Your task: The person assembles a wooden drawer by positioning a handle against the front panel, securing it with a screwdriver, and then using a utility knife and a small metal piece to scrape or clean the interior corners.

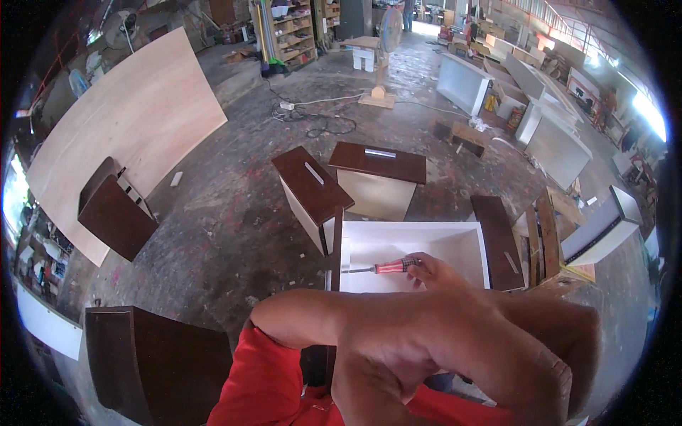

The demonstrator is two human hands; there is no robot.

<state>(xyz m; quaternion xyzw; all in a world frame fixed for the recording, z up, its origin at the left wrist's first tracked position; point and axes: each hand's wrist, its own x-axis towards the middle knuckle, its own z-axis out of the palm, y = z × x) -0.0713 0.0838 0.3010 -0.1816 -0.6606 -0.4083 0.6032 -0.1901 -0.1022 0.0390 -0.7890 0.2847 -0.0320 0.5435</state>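
A screwdriver (391, 267) with a red, white and black handle lies level across the inside of a white drawer box (412, 228). My right hand (430, 272) is closed round the back end of its handle. The metal shaft points left, toward the drawer's dark brown front panel (337, 241), which stands upright; whether the tip touches it I cannot tell. My left hand does not show, hidden behind my crossing forearms and legs. The drawer sits in front of my knees, its near side covered by my arms.
Beyond stand two brown-fronted drawers (302, 177) (383, 167) with metal handles. At right are another brown panel (497, 241) and a wooden crate (547, 234). Brown cabinet pieces (117, 220) (156, 366) and a large plywood sheet (135, 121) are at left. A cable (320, 128) trails by a fan (390, 32).
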